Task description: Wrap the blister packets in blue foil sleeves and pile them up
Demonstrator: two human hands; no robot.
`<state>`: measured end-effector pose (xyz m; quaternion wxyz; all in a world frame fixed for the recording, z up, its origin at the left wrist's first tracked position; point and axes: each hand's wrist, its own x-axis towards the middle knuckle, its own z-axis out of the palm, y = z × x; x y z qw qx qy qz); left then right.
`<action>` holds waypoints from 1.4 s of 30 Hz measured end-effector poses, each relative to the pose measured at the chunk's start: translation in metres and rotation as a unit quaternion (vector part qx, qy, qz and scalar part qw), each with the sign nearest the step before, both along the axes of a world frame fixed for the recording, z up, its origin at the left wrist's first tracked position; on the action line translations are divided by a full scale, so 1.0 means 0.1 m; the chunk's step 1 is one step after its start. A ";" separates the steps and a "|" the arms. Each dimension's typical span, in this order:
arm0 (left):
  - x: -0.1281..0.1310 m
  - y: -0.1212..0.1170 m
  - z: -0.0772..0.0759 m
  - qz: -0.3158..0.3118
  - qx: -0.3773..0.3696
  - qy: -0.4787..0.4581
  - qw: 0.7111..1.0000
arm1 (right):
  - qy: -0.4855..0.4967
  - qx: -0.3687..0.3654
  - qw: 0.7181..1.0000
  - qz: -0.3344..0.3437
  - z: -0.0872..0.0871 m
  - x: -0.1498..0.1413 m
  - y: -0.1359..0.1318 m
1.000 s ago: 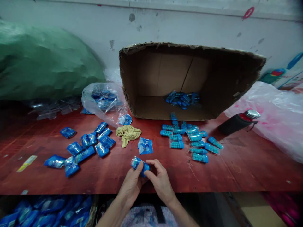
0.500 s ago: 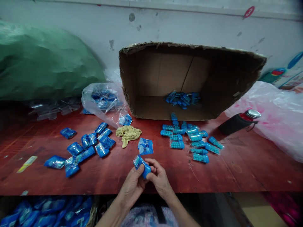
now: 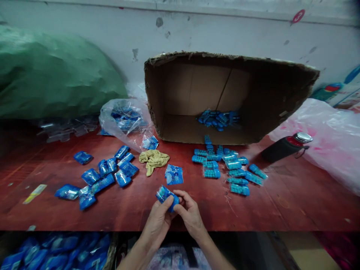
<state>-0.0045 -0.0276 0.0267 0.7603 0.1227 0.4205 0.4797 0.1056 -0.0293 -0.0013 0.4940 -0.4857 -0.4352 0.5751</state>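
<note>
Over the front part of the red table [image 3: 208, 213], both hands are closed on a small blue packet [image 3: 162, 192] with a clear wrapper and a printed face. My left hand [image 3: 159, 219] grips it from below, thumb pressed across its front. The thumb and fingers of my right hand [image 3: 191, 212] pinch its right end, partly hiding it. Just beyond lie several flat blue printed cards [image 3: 174, 174]. To the right rest several clear packs of turquoise balls [image 3: 211, 173]; to the left is a loose group of wrapped blue packets [image 3: 103, 183].
A cardboard box [image 3: 180, 129] lies on its side at the back, with more packs inside. Left of it are a clear bag [image 3: 107, 112] of blue pieces and a yellowish cloth [image 3: 157, 159]. A dark bottle [image 3: 281, 148] leans at right. Below, a bin holds blue packets [image 3: 62, 245].
The packet has tilted slightly back and forth between my fingers, and my right fingers have shifted at its end. The whole view has moved a little; the things on the table lie as before.
</note>
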 end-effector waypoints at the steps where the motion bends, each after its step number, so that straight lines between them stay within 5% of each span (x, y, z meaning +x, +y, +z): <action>1: 0.00 0.00 -0.01 0.002 -0.008 -0.003 1.000 | 0.004 -0.002 1.000 -0.003 -0.02 0.00 0.00; 14: -0.21 0.03 -0.02 -0.004 -0.041 -0.065 0.997 | 0.075 -0.050 0.992 0.087 0.01 -0.12 0.08; 17: -0.59 0.21 0.12 0.083 -0.025 -0.042 0.995 | 0.003 -0.033 0.994 0.101 0.04 -0.14 0.14; 20: -1.12 0.44 0.31 0.241 0.031 -0.020 0.970 | -0.130 0.064 0.986 0.080 0.11 -0.11 0.31; 23: -1.41 0.57 0.41 0.314 0.052 0.058 0.946 | -0.300 0.154 0.939 0.063 0.22 -0.12 0.63; 28: -1.17 0.64 0.22 0.217 0.083 0.255 0.939 | -0.554 0.151 0.816 0.072 0.23 -0.40 1.26; 30: -1.04 0.73 0.07 0.195 0.134 0.400 0.885 | -0.567 0.151 0.804 0.093 0.18 -0.53 1.44; 33: -0.92 0.93 -0.15 0.131 0.261 0.609 0.737 | -0.564 0.171 0.796 0.136 0.13 -0.59 1.55; 36: -0.83 1.10 -0.36 0.035 0.351 0.716 0.602 | -0.560 0.202 0.787 0.164 0.16 -0.43 1.48; 39: -0.72 1.18 -0.55 -0.043 0.360 0.769 0.527 | -0.571 0.217 0.777 0.155 0.19 -0.11 1.25; 42: -0.62 1.21 -0.64 -0.052 0.345 0.801 0.486 | -0.602 0.203 0.761 0.127 0.11 0.16 0.97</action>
